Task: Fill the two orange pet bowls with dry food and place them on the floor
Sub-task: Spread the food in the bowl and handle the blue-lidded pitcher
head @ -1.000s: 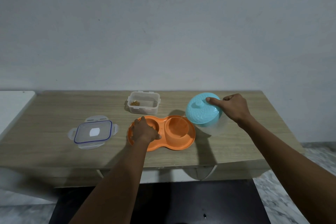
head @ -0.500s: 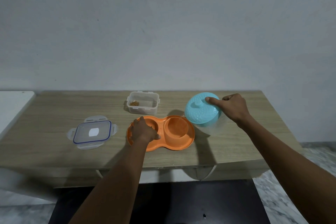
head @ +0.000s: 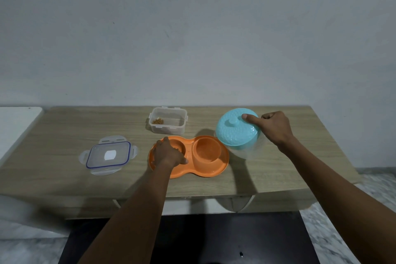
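An orange double pet bowl (head: 211, 166) lies on the wooden table (head: 267, 178). My left hand (head: 168, 153) rests over its left bowl, thumb on the rim, covering most of that bowl. The right bowl (head: 206, 151) looks empty. My right hand (head: 272, 126) grips a clear round container with a turquoise lid (head: 235, 129), tilted toward the orange bowls, index finger pressed on the lid. What the container holds cannot be made out. Behind the bowls stands a clear rectangular tub (head: 168, 123) with a little brown dry food (head: 158, 121) in its left corner.
The tub's clear lid with a blue seal (head: 108, 155) lies flat to the left on the table. A white surface (head: 15, 126) adjoins the table's left end. Below the front edge are a dark mat (head: 192, 240) and marbled floor (head: 334, 231).
The turquoise-lidded container has shifted very slightly toward the orange bowls in my right hand. My left hand stays on the left bowl.
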A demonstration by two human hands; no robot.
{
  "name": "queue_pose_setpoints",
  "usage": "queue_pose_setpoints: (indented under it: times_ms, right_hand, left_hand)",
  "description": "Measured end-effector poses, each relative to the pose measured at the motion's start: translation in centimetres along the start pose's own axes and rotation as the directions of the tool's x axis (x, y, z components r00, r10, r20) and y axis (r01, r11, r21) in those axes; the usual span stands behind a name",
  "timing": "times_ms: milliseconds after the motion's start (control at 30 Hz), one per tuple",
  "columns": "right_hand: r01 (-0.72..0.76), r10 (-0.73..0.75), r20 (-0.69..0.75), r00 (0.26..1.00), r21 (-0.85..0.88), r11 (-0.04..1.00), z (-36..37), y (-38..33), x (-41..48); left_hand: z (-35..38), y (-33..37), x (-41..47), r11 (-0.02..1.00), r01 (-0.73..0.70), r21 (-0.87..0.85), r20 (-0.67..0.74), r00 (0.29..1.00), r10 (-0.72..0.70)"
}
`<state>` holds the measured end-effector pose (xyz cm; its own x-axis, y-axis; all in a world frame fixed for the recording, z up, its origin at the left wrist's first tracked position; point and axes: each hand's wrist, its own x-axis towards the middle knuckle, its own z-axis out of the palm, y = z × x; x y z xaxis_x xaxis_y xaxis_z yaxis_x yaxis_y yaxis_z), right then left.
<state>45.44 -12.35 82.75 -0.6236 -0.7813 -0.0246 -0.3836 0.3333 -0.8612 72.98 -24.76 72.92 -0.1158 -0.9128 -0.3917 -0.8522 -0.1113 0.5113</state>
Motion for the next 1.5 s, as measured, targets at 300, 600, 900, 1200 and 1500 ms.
queue_pose_setpoints:
  times_ms: [300,600,900,1200,1500]
  right_hand:
    - [-0.019,0.016,0.031,0.999,0.128,0.992,0.5,0.6,1.7]
    - [-0.079,0.091,-0.032,0.995,0.267,0.960,3.0,0.8,4.5]
    - [-0.168,0.179,0.002,0.984,0.362,0.917,6.8,1.4,9.0]
    - [-0.190,0.184,0.049,0.982,0.350,0.917,8.5,2.4,11.2]
    - [-0.264,0.290,-0.211,0.933,0.144,0.954,10.1,5.1,4.2]
  left_hand:
    - [-0.3,0.3,-0.4,1.000,-0.001,-0.031,-0.005,1.000,0.001]
    - [-0.1,0.4,-0.5,1.000,-0.005,0.010,-0.018,1.000,0.006]
    - [0.1,0.0,-0.1,0.999,-0.017,0.045,-0.021,1.000,0.018]
    - [0.3,-0.4,0.4,0.999,-0.014,0.036,-0.015,1.000,0.015]
    - [0.2,-0.6,-0.3,0.999,-0.017,-0.027,-0.035,0.999,0.016]
